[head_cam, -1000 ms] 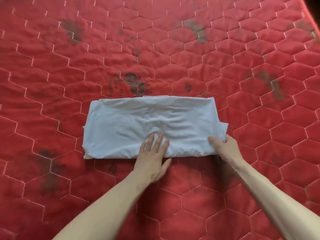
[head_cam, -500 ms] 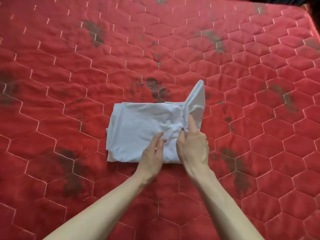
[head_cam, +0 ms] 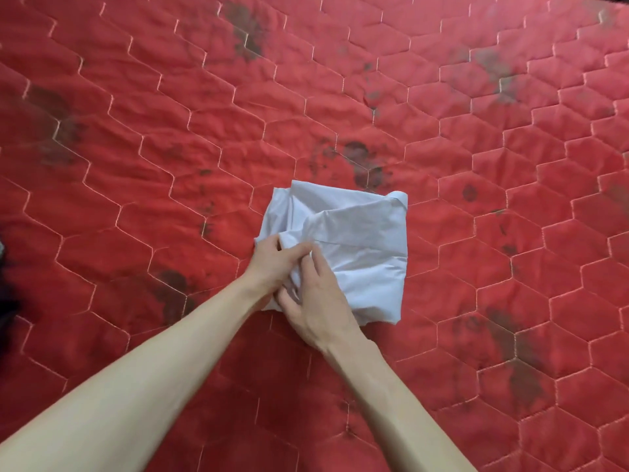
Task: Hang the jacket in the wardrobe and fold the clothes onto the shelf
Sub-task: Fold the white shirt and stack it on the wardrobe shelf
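A white garment (head_cam: 360, 253) lies folded into a rough square on the red quilted mattress (head_cam: 170, 165), near the middle of the view. Both hands meet at its left near corner. My left hand (head_cam: 272, 264) grips the left edge, fingers curled over the cloth. My right hand (head_cam: 316, 301) lies partly over the left one, with its fingers curled into the folds at the garment's left side. The cloth under the hands is hidden. No jacket, wardrobe or shelf is in view.
The mattress fills the whole view, stitched in hexagons and marked with several dark stains (head_cam: 367, 165). A dark object (head_cam: 5, 301) shows at the left edge.
The right hand carried the garment's right end over to the left, halving the long strip into a square. Both hands now sit together at the left side.
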Demonstrator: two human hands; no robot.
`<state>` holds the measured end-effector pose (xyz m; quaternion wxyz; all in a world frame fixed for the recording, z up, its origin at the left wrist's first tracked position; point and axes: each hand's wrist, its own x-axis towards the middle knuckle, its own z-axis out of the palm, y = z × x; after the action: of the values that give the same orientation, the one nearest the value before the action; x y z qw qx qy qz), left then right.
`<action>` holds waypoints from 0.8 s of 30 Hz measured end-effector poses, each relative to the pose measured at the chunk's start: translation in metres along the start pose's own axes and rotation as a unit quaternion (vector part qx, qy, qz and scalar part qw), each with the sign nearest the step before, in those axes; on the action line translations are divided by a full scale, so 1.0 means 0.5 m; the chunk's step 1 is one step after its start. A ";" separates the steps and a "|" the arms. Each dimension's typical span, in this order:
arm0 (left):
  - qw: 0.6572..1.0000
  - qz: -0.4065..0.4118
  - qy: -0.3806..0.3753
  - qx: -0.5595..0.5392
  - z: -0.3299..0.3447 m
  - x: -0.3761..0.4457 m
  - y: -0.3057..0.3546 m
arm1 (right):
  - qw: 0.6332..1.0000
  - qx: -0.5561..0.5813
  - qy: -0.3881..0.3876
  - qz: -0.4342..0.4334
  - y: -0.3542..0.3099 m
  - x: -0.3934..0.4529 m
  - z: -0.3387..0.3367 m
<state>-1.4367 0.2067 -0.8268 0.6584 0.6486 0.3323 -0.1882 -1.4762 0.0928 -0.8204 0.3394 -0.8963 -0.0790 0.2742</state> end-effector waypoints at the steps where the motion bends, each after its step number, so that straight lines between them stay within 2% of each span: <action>1: 1.000 0.008 0.020 0.007 -0.008 0.006 -0.010 | 0.999 0.020 -0.027 -0.021 0.006 -0.006 -0.005; 3: 0.999 0.020 0.047 0.001 -0.020 0.019 -0.031 | 0.996 0.039 -0.042 -0.065 0.021 -0.020 -0.026; 4: 0.998 0.028 0.057 -0.007 -0.025 0.025 -0.040 | 0.996 0.039 -0.013 -0.083 0.031 -0.027 -0.041; 6: 0.995 0.048 0.088 0.016 -0.032 0.038 -0.059 | 0.986 0.015 0.119 -0.116 0.062 -0.024 -0.068; 8: 0.987 0.085 0.111 0.085 -0.037 0.045 -0.068 | 0.962 -0.058 0.239 -0.120 0.109 0.004 -0.095; 10: 0.976 0.120 0.120 0.134 -0.039 0.044 -0.071 | 0.943 -0.160 0.278 -0.088 0.149 0.044 -0.123; 14: 0.959 0.163 0.142 0.185 -0.042 0.033 -0.074 | 0.950 -0.256 0.179 -0.005 0.184 0.115 -0.133; 16: 0.959 0.160 0.159 0.173 -0.042 0.032 -0.074 | 0.950 -0.277 0.144 -0.014 0.193 0.128 -0.101; 21: 0.971 0.084 0.197 0.106 -0.057 0.047 -0.075 | 0.945 -0.299 0.125 -0.044 0.211 0.134 -0.049; 23: 0.955 0.091 0.235 0.158 -0.055 0.032 -0.067 | 0.950 -0.289 0.109 -0.047 0.213 0.134 -0.060; 24: 0.927 0.114 0.269 0.234 -0.052 0.020 -0.065 | 0.952 -0.283 0.110 -0.050 0.210 0.128 -0.066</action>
<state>-1.4565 0.2314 -0.8556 0.3906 0.8441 0.3672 -0.0030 -1.4090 0.0158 -0.8963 0.0921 -0.9751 -0.1603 0.1228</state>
